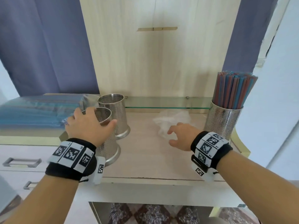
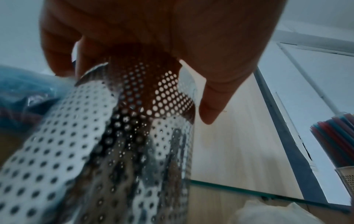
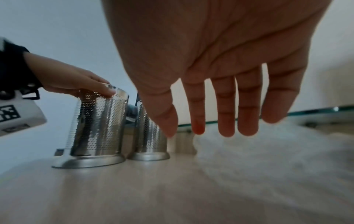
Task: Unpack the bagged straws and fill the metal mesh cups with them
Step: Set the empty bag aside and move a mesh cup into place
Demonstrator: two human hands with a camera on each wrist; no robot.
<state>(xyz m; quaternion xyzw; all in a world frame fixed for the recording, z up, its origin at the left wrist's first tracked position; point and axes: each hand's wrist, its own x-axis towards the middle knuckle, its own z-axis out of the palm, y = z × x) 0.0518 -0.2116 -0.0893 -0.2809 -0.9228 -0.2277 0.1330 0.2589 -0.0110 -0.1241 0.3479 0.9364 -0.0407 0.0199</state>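
left hand [image 1: 88,125] grips near cup [image 1: 106,139] rim; right hand [image 1: 182,136] spread, holding nothing, above bag [image 1: 171,120].

There are three metal cups on the desk: one near the left edge [image 1: 108,139], one just behind it [image 1: 116,113], and one by the right edge [image 1: 224,120] full of straws [image 1: 233,89]. One crumpled clear bag [image 1: 171,120] lies between them. Two hands show, the left hand [image 1: 88,125] and the right hand [image 1: 182,136].

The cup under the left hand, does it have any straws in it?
No, the cup under the left hand looks empty inside in the head view, while only the cup on the right holds straws.
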